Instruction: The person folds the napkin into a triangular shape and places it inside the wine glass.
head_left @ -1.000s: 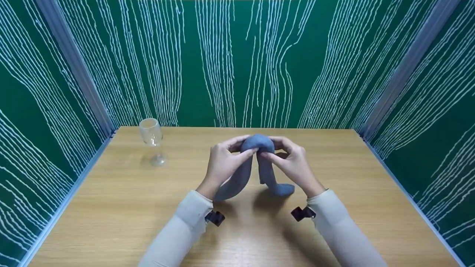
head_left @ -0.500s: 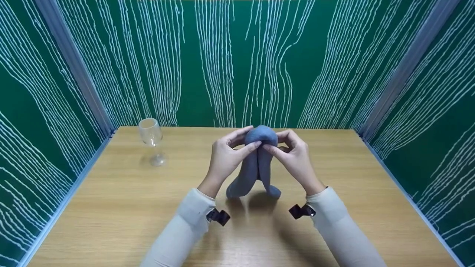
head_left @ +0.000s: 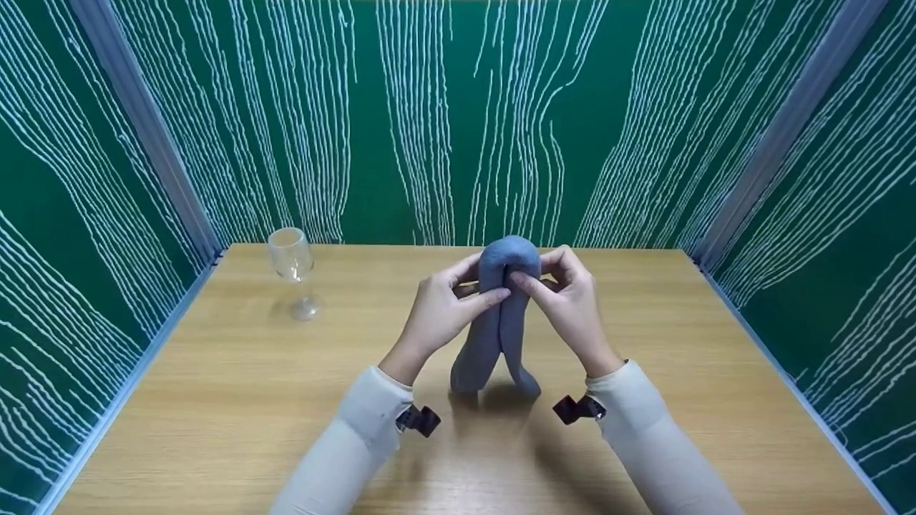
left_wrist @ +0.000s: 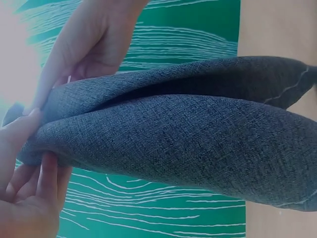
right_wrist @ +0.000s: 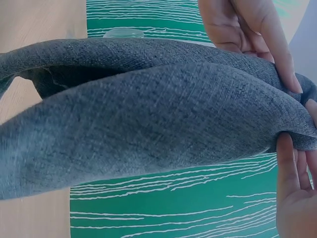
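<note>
A blue-grey woven cloth (head_left: 486,343) hangs bent over at the top, its two halves falling close together above the table. Its lower ends spread apart slightly. My left hand (head_left: 447,304) pinches the left half near the fold, thumb in front and fingers behind. On the other side my right hand (head_left: 569,304) pinches the right half, its thumb a little higher than the left one. In the left wrist view, pale stitching runs along the ends of the cloth (left_wrist: 198,134). From the right wrist, the cloth (right_wrist: 163,119) hides part of the left hand (right_wrist: 247,29).
A clear stemmed glass (head_left: 291,265) stands upright at the back left of the wooden table (head_left: 236,400). Green walls (head_left: 472,143) with white wavy lines enclose the back and sides. A small black camera is worn on each wrist.
The fold of the cloth has risen, and its two hanging halves have come together from a wide spread. Both hands have moved slightly with it. The glass has not moved.
</note>
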The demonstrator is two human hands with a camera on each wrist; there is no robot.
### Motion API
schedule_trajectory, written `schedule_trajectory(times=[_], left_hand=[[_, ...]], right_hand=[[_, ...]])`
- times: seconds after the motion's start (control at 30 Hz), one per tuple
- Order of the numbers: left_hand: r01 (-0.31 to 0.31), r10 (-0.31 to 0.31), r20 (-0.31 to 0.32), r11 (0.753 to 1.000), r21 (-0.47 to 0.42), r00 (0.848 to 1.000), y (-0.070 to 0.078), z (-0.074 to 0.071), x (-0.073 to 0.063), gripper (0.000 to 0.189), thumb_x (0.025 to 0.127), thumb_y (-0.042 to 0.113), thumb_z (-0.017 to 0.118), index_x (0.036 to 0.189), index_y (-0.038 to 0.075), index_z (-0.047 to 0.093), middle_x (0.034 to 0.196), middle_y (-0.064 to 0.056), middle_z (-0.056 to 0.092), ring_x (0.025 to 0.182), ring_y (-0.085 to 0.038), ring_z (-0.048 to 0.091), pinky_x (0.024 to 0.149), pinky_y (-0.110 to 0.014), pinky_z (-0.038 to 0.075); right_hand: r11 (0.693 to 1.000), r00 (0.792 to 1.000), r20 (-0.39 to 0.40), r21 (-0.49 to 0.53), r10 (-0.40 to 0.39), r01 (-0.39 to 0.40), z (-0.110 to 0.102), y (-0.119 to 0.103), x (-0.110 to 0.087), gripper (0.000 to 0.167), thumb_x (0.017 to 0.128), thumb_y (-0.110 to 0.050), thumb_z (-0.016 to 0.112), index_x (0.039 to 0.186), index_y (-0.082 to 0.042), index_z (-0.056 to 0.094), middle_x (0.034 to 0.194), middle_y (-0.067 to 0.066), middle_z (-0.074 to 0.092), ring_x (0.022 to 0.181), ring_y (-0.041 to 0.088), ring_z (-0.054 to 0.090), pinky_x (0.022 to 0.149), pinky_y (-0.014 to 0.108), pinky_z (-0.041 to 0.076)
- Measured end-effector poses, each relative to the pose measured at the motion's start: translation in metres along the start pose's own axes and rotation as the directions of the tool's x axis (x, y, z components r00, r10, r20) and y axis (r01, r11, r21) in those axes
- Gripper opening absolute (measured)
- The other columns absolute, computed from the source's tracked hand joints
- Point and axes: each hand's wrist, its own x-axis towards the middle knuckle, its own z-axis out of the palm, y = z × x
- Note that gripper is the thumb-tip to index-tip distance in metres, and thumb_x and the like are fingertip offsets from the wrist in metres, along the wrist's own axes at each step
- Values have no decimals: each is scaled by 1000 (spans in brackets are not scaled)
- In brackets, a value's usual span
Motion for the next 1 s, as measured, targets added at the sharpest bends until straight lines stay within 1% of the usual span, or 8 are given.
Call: schedule_trajectory(times=[0.2,0.27,0.37,0.5,0.63,0.77,0.9,1.0], left_hand=[[-21,19,19,997,74,1000,4,1,-1,57,87,29,81,137,10,61,121,-2,69,106,-15,68,89,-30,55],[-21,18,33,995,97,999,4,2,-1,55,87,29,80,135,10,62,118,-1,70,104,-13,68,89,-30,55],[-26,18,55,987,157,998,3,1,-1,49,89,30,79,132,11,64,114,1,71,102,-10,68,89,-29,54],[-27,11,75,976,216,997,4,1,-1,44,90,32,77,128,12,65,112,2,71,101,-10,67,88,-29,54],[-22,6,78,978,206,997,3,1,-1,42,91,32,76,126,12,66,115,1,70,105,-12,66,89,-32,54],[-32,20,69,981,189,997,0,-1,-1,43,91,32,76,127,11,66,116,1,71,107,-12,66,90,-34,54],[-27,18,51,984,177,999,-4,-2,-2,42,91,31,76,126,9,66,114,0,71,103,-12,67,88,-34,55],[-16,10,35,985,170,999,-6,-3,-2,39,91,28,76,124,9,67,112,0,72,101,-12,67,86,-34,55]], right_hand=[[998,999,21,54,29,-30,5,-1,-2,22,89,2,73,99,8,54,101,14,58,91,22,62,72,29,58],[998,999,25,50,38,-39,7,-1,-3,20,90,3,71,99,8,54,101,12,58,92,21,63,73,29,58],[998,999,28,33,44,-45,9,-1,-6,18,90,5,70,99,7,55,100,10,60,93,20,63,72,28,58],[999,998,38,16,45,-46,10,-2,-8,16,91,6,69,100,7,56,100,9,61,94,19,64,71,27,58],[998,997,55,22,51,-53,11,-5,-9,15,91,5,69,99,7,55,99,10,61,95,20,63,73,28,58],[998,995,90,51,37,-42,11,-3,-10,17,92,3,69,101,7,55,102,14,59,94,24,62,76,29,57],[997,989,143,73,25,-36,11,3,-14,23,93,2,67,111,6,54,107,16,57,94,27,60,80,29,55],[998,982,185,42,36,-44,11,9,-19,34,93,0,68,122,4,51,113,14,56,98,28,58,83,30,53]])
